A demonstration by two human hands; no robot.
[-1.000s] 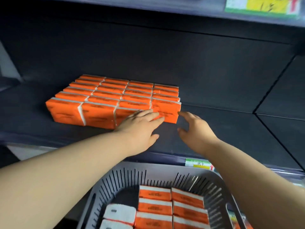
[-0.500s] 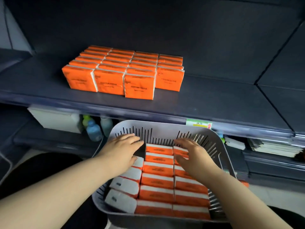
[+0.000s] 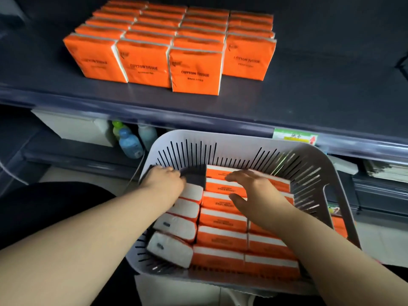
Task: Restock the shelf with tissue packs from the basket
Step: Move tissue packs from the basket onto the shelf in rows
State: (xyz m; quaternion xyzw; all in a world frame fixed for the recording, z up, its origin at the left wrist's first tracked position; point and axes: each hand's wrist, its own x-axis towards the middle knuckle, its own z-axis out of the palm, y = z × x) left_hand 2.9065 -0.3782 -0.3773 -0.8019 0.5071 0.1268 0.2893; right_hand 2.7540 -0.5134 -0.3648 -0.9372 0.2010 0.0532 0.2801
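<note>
Several orange tissue packs stand in rows at the left of the dark shelf. Below the shelf edge, a grey slotted basket holds several more packs: orange ones in the middle and right columns, and white-faced ones leaning in the left column. My left hand is inside the basket, fingers curled over the far end of the topmost white-faced pack. My right hand hovers spread over the far orange packs, thumb apart and nothing held.
The right half of the shelf is bare. A green price label sits on its front rail. On the lower shelf are small bottles, a white box and stacked flat goods.
Both hands left the packs on the shelf and dropped into the basket. Since half a second ago the left fingers have curled around a pack's far end, and the view has tilted down.
</note>
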